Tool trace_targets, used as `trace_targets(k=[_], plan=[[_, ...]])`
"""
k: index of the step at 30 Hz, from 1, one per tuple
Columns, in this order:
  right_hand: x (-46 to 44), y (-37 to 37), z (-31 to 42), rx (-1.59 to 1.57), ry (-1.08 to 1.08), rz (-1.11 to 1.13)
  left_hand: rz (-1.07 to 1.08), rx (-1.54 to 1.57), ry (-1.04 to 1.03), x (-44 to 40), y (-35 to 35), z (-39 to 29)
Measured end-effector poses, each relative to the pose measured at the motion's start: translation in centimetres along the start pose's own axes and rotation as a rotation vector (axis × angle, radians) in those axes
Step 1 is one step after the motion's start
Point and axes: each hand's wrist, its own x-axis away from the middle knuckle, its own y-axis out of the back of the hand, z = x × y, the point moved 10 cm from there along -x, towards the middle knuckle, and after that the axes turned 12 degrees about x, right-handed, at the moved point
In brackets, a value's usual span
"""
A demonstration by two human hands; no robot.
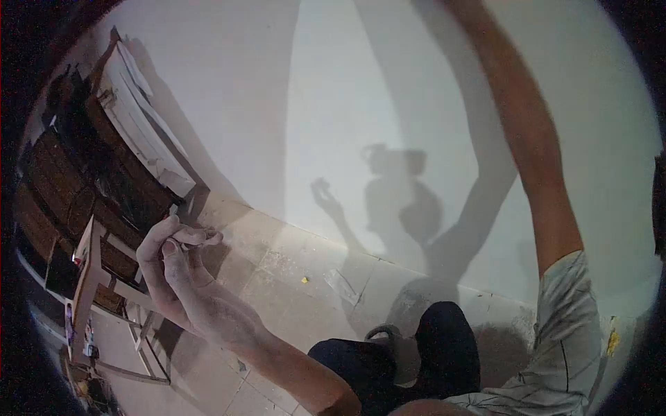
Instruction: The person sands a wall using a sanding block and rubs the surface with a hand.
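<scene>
My left hand [182, 272] is raised at the left, coated in pale dust, its fingers loosely curled with the thumb apart from them. Nothing shows in it, and it touches nothing. My right arm [531, 142] stretches up along the white wall [326, 90] and leaves the view at the top, so that hand is hidden. Shadows of a head, a raised hand and an arm fall on the wall. Between my dark-trousered knees, a curved dark object [381, 331] partly shows; I cannot make out what it is.
At the left stand dark brown furniture [52, 173] and a pale wooden table frame [94, 270]. Long white panels or sheets [142, 111] lean at the wall. The tiled floor [257, 333] has white smears and a small yellow scrap [304, 280] along the wall's foot.
</scene>
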Motion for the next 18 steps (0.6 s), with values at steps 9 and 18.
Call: trace_targets(k=[9, 18], plan=[[47.0, 4.4, 25.1, -0.661, 1.051, -0.072, 0.085, 0.169, 0.014, 2.0, -3.5, -0.5], [7.7, -4.4, 8.5, -0.590, 0.387, -0.164, 0.206, 0.088, 0.014, 2.4, -5.4, 0.3]])
